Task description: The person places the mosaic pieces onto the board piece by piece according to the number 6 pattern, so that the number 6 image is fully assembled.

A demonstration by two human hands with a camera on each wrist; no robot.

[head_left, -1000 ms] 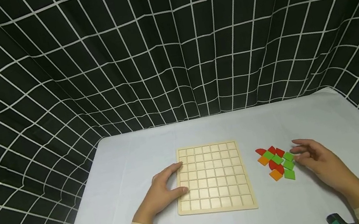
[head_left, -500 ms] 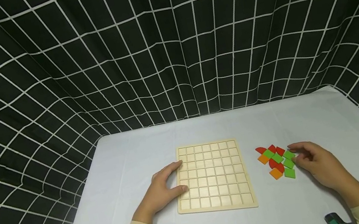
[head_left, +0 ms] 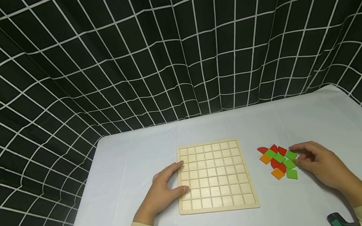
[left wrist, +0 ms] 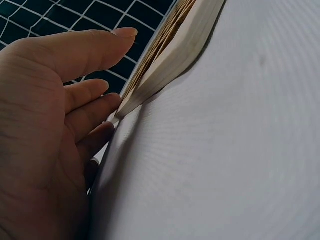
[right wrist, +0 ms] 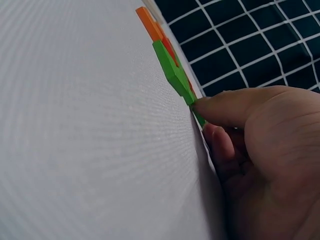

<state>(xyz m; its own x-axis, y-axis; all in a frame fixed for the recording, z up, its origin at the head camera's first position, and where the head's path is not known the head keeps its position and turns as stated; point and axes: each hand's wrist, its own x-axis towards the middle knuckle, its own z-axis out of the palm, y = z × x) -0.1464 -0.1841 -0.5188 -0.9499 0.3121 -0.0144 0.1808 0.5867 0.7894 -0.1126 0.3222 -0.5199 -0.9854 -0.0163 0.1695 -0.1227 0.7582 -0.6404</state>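
A pale wooden grid board (head_left: pixel 215 175) lies flat, its squares bare. Along its left edge, my left hand (head_left: pixel 160 194) rests with spread thumb and fingertips; the left wrist view shows this hand (left wrist: pixel 45 115) beside the board's rim (left wrist: pixel 170 65). On the right, my right hand (head_left: pixel 325 166) touches the right side of a group of tiles, the thumb at a green tile (head_left: pixel 290 164) and the index finger at another green tile (head_left: pixel 291 154). In the right wrist view the thumb of this hand (right wrist: pixel 280 135) meets a green piece (right wrist: pixel 168 65); the other fingertips are partly hidden.
Red tiles (head_left: pixel 282 151), orange tiles (head_left: pixel 277 173) and more green ones (head_left: pixel 291 174) lie close together right of the board. A white cloth (head_left: pixel 136 149) covers the table. Dark curtains with white grid lines (head_left: pixel 187 47) stand behind and at both sides.
My right hand has moved slightly left, its index finger coming up against the tiles. The middle green tile at the thumb has shifted a little left. The left hand stays at the board.
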